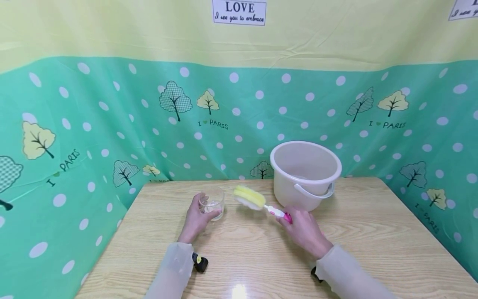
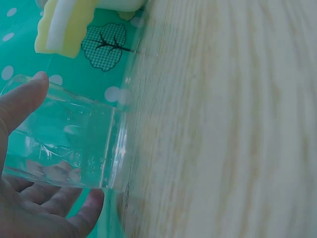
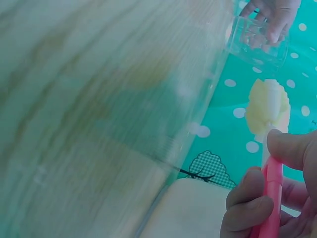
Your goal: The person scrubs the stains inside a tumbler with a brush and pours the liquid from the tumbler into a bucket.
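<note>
On the left of the table, my left hand (image 1: pixel 196 218) holds a clear glass cup (image 1: pixel 217 203), thumb on one side and fingers on the other. The left wrist view shows the cup (image 2: pixel 69 131) upright, its base at the tabletop. My right hand (image 1: pixel 304 230) grips the pink and white handle (image 3: pixel 273 196) of a sponge cup brush. Its yellow and white sponge head (image 1: pixel 249 197) is held above the table, just right of the cup and apart from it. The right wrist view shows the thumb laid along the handle and the fingers curled round it.
A white bucket (image 1: pixel 308 189) with its handle hanging down at the front stands at the back right, just behind my right hand. The wood-grain table (image 1: pixel 242 253) is bordered at the back and sides by a green and yellow patterned cloth (image 1: pixel 224 153).
</note>
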The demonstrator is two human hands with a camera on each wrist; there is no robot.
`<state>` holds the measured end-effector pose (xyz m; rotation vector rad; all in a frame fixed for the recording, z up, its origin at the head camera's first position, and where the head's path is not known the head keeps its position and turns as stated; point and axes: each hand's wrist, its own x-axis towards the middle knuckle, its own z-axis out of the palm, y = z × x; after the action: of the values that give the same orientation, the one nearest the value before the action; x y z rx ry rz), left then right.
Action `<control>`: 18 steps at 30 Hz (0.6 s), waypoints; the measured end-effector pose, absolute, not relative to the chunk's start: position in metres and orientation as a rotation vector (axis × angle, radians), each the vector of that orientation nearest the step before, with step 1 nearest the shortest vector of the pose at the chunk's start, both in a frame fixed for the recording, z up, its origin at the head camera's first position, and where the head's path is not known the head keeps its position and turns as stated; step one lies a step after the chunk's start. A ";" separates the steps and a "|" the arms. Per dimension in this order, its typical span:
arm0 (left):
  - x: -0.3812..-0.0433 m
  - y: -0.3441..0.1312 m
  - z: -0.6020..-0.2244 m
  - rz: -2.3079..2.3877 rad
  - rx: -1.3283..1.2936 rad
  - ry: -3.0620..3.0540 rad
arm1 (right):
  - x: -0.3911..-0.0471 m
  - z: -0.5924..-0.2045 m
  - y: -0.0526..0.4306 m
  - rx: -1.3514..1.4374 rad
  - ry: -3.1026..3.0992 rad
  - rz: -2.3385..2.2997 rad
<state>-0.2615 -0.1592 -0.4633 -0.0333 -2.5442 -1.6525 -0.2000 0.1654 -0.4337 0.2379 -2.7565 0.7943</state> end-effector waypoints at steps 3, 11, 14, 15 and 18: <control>-0.261 -0.160 -0.463 -1.646 -0.027 -2.547 | -0.200 -0.435 0.163 0.240 -2.758 0.798; -0.262 -0.159 -0.464 -1.637 -0.020 -2.547 | -0.199 -0.440 0.159 0.258 -2.733 0.815; -0.261 -0.159 -0.463 -1.637 -0.024 -2.546 | -0.199 -0.440 0.157 0.245 -2.746 0.835; -0.261 -0.159 -0.463 -1.634 -0.025 -2.548 | -0.199 -0.440 0.157 0.245 -2.747 0.837; -0.261 -0.159 -0.463 -1.635 -0.025 -2.549 | -0.199 -0.441 0.157 0.249 -2.741 0.838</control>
<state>-0.2610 -0.1591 -0.4631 -0.0253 -2.5488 -1.6345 -0.1990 0.1570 -0.4406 0.2495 -2.7413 0.8383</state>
